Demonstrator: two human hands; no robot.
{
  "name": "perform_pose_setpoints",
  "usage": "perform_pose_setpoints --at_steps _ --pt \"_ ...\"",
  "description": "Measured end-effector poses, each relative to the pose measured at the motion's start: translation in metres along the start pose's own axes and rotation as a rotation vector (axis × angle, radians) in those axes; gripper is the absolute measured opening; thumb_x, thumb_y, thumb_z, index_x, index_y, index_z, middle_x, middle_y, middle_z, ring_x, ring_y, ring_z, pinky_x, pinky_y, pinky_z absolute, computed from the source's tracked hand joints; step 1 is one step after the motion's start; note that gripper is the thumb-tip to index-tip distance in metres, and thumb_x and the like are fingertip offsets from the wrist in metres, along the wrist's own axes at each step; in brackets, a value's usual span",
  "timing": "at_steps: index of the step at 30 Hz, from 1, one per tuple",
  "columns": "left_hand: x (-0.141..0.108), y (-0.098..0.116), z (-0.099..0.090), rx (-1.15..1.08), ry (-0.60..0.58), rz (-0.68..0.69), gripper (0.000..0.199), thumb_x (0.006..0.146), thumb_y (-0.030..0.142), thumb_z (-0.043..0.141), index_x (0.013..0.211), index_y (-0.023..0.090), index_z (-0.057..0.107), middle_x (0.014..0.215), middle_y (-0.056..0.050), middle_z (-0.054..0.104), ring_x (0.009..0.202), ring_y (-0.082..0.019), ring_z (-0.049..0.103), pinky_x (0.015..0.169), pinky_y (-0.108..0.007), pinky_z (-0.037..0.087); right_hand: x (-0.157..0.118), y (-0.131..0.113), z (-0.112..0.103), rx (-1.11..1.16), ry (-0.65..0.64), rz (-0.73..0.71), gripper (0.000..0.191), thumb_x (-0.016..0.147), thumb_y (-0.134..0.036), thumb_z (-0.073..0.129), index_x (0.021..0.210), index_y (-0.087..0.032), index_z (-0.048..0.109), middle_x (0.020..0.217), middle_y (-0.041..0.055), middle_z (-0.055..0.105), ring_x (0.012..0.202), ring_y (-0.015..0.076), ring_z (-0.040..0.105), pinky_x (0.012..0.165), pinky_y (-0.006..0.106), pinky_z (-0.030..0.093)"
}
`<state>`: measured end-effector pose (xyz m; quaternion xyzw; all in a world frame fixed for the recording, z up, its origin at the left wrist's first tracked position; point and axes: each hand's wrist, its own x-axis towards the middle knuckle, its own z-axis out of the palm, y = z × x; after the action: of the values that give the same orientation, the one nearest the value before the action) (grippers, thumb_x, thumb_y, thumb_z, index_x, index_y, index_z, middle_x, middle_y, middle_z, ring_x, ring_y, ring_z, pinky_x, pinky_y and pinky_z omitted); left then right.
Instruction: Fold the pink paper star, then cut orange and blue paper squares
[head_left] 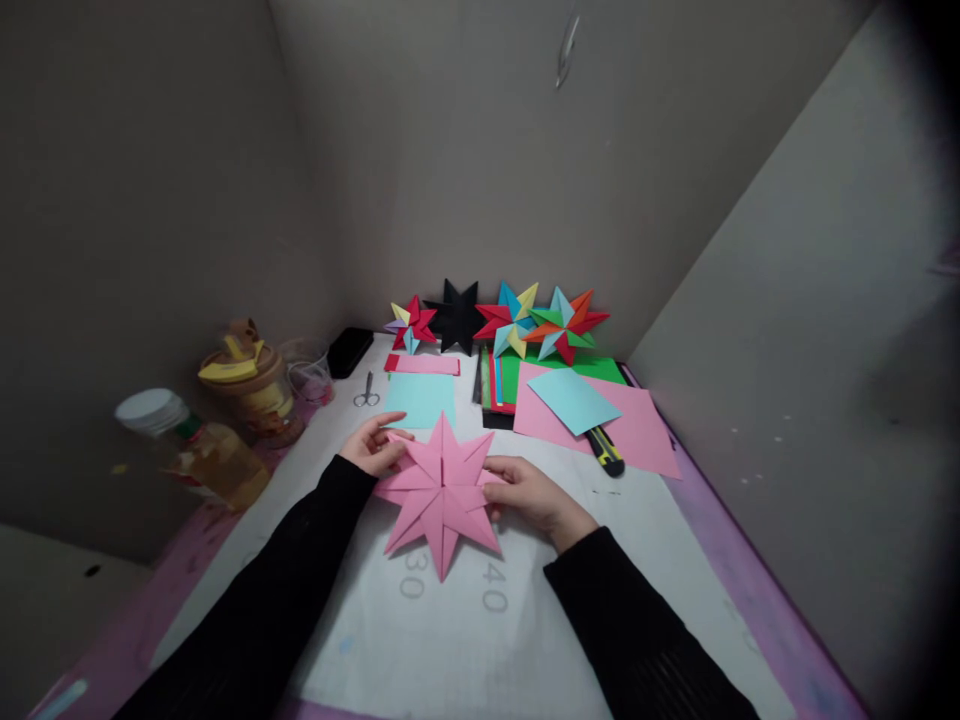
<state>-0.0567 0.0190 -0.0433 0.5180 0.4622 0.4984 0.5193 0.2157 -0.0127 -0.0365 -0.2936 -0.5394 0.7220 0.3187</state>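
A pink folded-paper star (442, 515) with several points is held up between my two hands above the white table cover. My left hand (375, 445) grips its upper left point, thumb in front and some fingers behind. On the opposite side, my right hand (536, 495) pinches the right point between thumb and fingers. The star's front faces me, with creases meeting at the middle. Behind it lies a light blue paper sheet (421, 395), close to my left fingertips.
Finished stars (514, 318) in several colours lean on the back wall, a black star (456, 318) among them. Small scissors (367, 392) lie at left. A cutter (606, 452) rests on pink paper (637, 420) at right. A bottle (225, 465) and a brown cup (251, 385) line the left edge.
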Motion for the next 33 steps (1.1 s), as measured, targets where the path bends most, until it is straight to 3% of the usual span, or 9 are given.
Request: perform_pose_setpoints --at_steps 3,7,10,15,18,22,27,30,33 --pt "0.006 0.002 -0.012 -0.161 0.108 0.09 0.068 0.063 0.046 0.075 0.121 0.022 0.049 0.113 -0.01 0.063 0.077 -0.012 0.065 0.063 -0.023 0.052 0.005 0.002 -0.001 0.094 0.158 -0.034 0.041 0.069 -0.031 0.074 0.107 -0.016 0.066 0.076 0.0028 0.067 0.051 0.008 0.056 0.049 0.019 0.046" --pt "0.008 -0.006 -0.012 -0.145 0.108 0.026 0.069 0.068 0.053 0.069 0.126 0.024 0.045 0.125 -0.013 0.056 0.095 -0.017 0.064 0.065 -0.024 0.052 0.014 0.006 0.001 0.184 0.364 -0.152 0.039 0.068 -0.031 0.075 0.104 -0.019 0.067 0.082 0.0028 0.068 0.058 0.0103 0.058 0.051 0.02 0.048" --pt "0.001 -0.015 0.004 -0.067 -0.017 -0.01 0.079 0.061 0.061 0.071 0.123 0.018 0.05 0.11 -0.014 0.065 0.082 -0.02 0.067 0.062 -0.027 0.052 0.018 0.009 0.009 0.188 0.426 -0.249 0.038 0.071 -0.034 0.072 0.106 -0.02 0.066 0.092 0.0041 0.069 0.067 0.0126 0.061 0.059 0.023 0.051" --pt "-0.008 -0.012 0.013 0.063 0.01 0.008 0.036 0.063 0.047 0.075 0.073 0.013 0.068 0.061 -0.003 0.069 0.054 -0.015 0.063 0.055 -0.026 0.05 0.015 0.013 0.016 0.123 0.378 -0.289 0.034 0.072 -0.036 0.072 0.103 -0.021 0.069 0.099 0.0062 0.07 0.084 0.0199 0.064 0.071 0.032 0.053" --pt "-0.008 -0.004 0.005 0.108 0.065 0.091 0.028 0.066 0.041 0.075 0.074 0.014 0.07 0.066 -0.004 0.072 0.062 -0.017 0.066 0.063 -0.028 0.053 0.012 0.01 0.016 0.019 0.37 -0.294 0.028 0.071 -0.034 0.074 0.097 -0.022 0.071 0.097 0.0061 0.072 0.091 0.0231 0.065 0.083 0.038 0.05" --pt "-0.007 0.004 0.002 0.166 0.048 0.243 0.025 0.066 0.039 0.075 0.077 0.017 0.075 0.073 -0.006 0.074 0.07 -0.021 0.068 0.072 -0.034 0.054 0.007 0.002 0.019 -0.169 0.327 -0.331 0.037 0.075 -0.033 0.07 0.111 -0.024 0.067 0.111 0.0077 0.068 0.1 0.0265 0.063 0.088 0.043 0.049" --pt "-0.002 0.013 -0.006 0.223 -0.061 0.439 0.033 0.049 0.052 0.081 0.064 0.023 0.076 0.091 -0.012 0.074 0.097 -0.029 0.063 0.094 -0.043 0.044 0.001 -0.004 0.022 -0.572 0.359 -0.608 0.023 0.081 -0.03 0.064 0.103 -0.03 0.07 0.107 0.0061 0.07 0.107 0.0259 0.058 0.095 0.047 0.044" --pt "0.0 0.013 -0.01 0.322 -0.15 0.582 0.026 0.063 0.049 0.075 0.067 0.024 0.077 0.108 -0.014 0.07 0.111 -0.029 0.057 0.099 -0.044 0.041 -0.003 -0.005 0.02 -0.77 0.41 -0.738 0.023 0.084 -0.035 0.059 0.104 -0.033 0.07 0.114 0.0048 0.067 0.119 0.0271 0.047 0.1 0.051 0.038" --pt "-0.003 0.008 -0.005 0.262 -0.042 0.599 0.022 0.068 0.043 0.074 0.072 0.022 0.076 0.121 -0.014 0.063 0.114 -0.029 0.055 0.098 -0.043 0.042 -0.008 -0.004 0.02 -0.9 0.445 -0.798 0.027 0.086 -0.037 0.055 0.109 -0.033 0.068 0.12 0.0054 0.063 0.124 0.0284 0.042 0.101 0.052 0.036"
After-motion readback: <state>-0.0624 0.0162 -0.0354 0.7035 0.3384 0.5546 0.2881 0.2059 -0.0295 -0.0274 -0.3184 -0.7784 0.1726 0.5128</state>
